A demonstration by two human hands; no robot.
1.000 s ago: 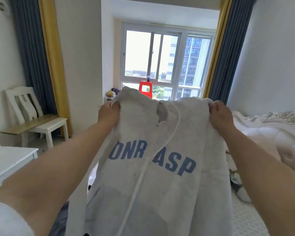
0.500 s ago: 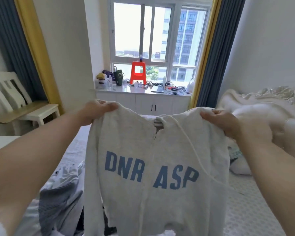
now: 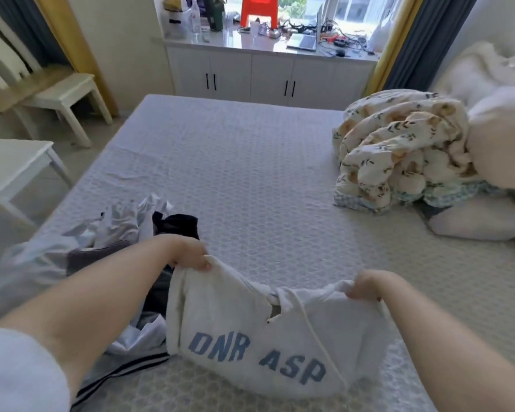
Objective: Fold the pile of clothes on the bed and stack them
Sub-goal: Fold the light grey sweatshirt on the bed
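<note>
Fingers [image 3: 204, 261] of left hand [image 3: 191, 254] are curling round one shoulder of the white hooded sweatshirt w/ blue block lettering [image 3: 250, 331]; right hand [image 3: 369, 285] is pinching the other shoulder, knuckles bunched, fingertips hidden in fabric. Sweatshirt is hanging between both hands, lower part resting on the pale quilted mattress cover of the bed [image 3: 250, 173], near its front edge; hem and sleeves are folded under, hard to make out. Both forearms are reaching fwd and down, elbows cut off by frame edge. Patterned cream duvet bundled in a heap [image 3: 399, 150] is lying at the right side, well apart. Jumbled pile of grey, white & black clothes [image 3: 125, 230] is sitting just left of the sweatshirt, partly hidden behind the left arm. White wooden side table [image 3: 15, 162] is standing beside the bed, partly cut off.
</note>
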